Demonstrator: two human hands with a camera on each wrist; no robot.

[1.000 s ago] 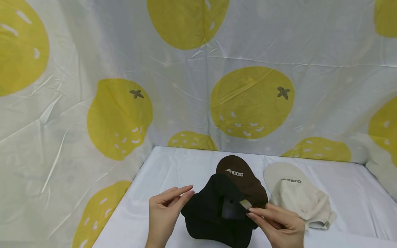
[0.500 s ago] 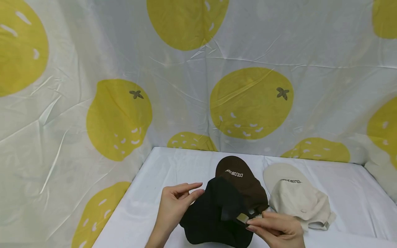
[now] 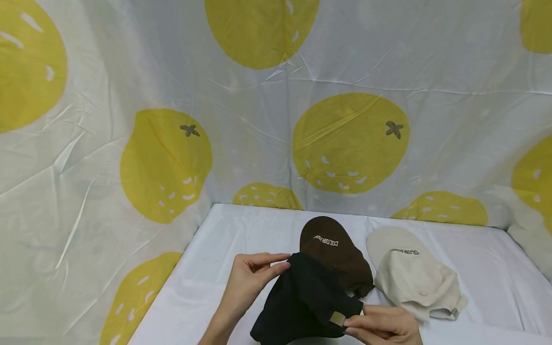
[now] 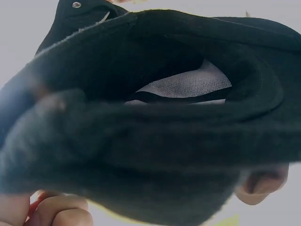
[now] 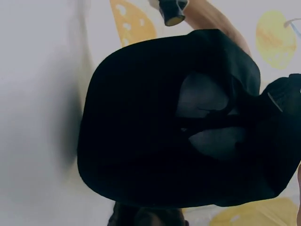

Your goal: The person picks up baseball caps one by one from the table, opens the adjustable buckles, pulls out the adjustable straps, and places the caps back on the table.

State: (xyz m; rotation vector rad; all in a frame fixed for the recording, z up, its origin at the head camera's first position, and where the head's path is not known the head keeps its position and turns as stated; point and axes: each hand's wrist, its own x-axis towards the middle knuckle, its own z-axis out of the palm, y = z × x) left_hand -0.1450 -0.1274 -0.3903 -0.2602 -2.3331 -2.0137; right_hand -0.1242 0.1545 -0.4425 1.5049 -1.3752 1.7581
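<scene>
A black baseball cap (image 3: 297,297) is held up between both hands at the front of the table in the head view. My left hand (image 3: 252,278) pinches the top left edge of its crown between thumb and fingertips. On the other side, my right hand (image 3: 384,325) pinches the cap's back strap beside a gold-coloured metal buckle (image 3: 338,318). The left wrist view looks into the cap's opening, where pale mesh lining (image 4: 193,84) shows. In the right wrist view the cap's dark underside (image 5: 136,122) hides most of both hands.
Just behind the black cap lies a brown cap (image 3: 334,247) with white lettering, partly overlapped by it. To the right is a beige cap (image 3: 418,273) with dark lettering. A lemon-print curtain (image 3: 250,143) hangs behind and left of the white-covered table (image 3: 228,235).
The left hand has moved right and now pinches the crown's edge. The right hand has lowered slightly with the strap, and the black cap has tilted, its brim going down toward the front.
</scene>
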